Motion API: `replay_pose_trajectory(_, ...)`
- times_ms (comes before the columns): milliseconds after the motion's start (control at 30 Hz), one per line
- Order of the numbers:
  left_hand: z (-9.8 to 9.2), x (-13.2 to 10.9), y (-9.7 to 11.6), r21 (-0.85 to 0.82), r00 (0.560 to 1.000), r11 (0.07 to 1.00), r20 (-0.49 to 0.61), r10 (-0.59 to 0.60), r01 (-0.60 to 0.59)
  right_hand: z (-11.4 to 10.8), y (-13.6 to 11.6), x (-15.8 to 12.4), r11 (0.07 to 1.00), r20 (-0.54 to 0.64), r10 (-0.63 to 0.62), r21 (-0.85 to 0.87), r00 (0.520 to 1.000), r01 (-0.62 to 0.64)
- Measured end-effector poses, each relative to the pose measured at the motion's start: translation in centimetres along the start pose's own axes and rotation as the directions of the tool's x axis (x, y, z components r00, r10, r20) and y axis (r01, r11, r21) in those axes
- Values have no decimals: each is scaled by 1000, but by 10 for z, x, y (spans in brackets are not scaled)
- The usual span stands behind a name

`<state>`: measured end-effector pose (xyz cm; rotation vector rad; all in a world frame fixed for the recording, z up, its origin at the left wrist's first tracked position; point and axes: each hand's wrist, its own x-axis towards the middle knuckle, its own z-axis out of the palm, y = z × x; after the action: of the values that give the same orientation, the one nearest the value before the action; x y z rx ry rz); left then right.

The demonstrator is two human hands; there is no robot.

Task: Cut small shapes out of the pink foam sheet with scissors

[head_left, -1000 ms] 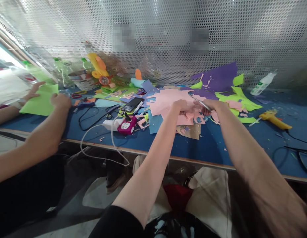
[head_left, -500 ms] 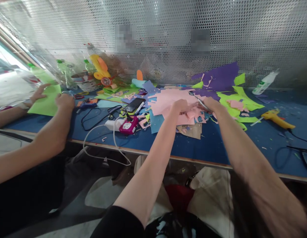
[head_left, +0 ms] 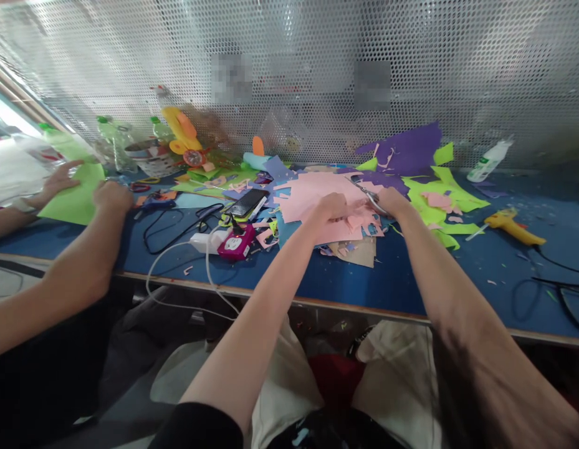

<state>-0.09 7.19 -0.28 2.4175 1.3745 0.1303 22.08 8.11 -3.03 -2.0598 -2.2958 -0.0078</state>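
Observation:
A ragged-edged sheet of pink paper (head_left: 303,190) lies over a heap of scraps in the middle of the bench. My left hand (head_left: 333,206) is closed at the sheet's right part, fingers pressed together on the paper; its fingertips are partly hidden. In my right hand (head_left: 392,202) is a pair of scissors (head_left: 369,194), my fingers wrapped round the handles. The blades point up and left across the pink paper. Small pink offcuts (head_left: 359,219) lie below the blades, and a piece of brown cardboard (head_left: 361,252) shows under the pile.
Purple paper (head_left: 404,149), lime-green paper (head_left: 450,190), a glue bottle (head_left: 490,160) and a yellow glue gun (head_left: 516,227) lie to the right. Leftward are a magenta power adapter (head_left: 236,242), a black phone (head_left: 248,202), cables and a co-worker's hands holding green paper (head_left: 76,199).
The whole view has shifted slightly, so the bench things appear a little further left. The scissors show more plainly beside my left hand. Both hands keep their holds.

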Motion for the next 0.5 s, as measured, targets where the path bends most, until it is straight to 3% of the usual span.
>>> replay_pose_trajectory(67, 1, -8, -5, -52, 999, 998, -39, 16, -18, 0, 0, 0, 1000, -5, 0, -9, 1000, 0)
replay_pose_trajectory(167, 4, -21, -12, -6, 986, 991, -98, 131, -133, -1, 0, 0, 1000, -6, 2, -4, 1000, -2)
replay_pose_trajectory(333, 8, -43, -12, -142, 988, 978, -17, 154, -155, 0, 1, -3, 1000, -2, 19, 7, 1000, -19)
replay_pose_trajectory(500, 10, -56, -4, -123, 979, 972, -47, 197, -202, -1, -2, -9, 999, 59, 38, 9, 998, -39)
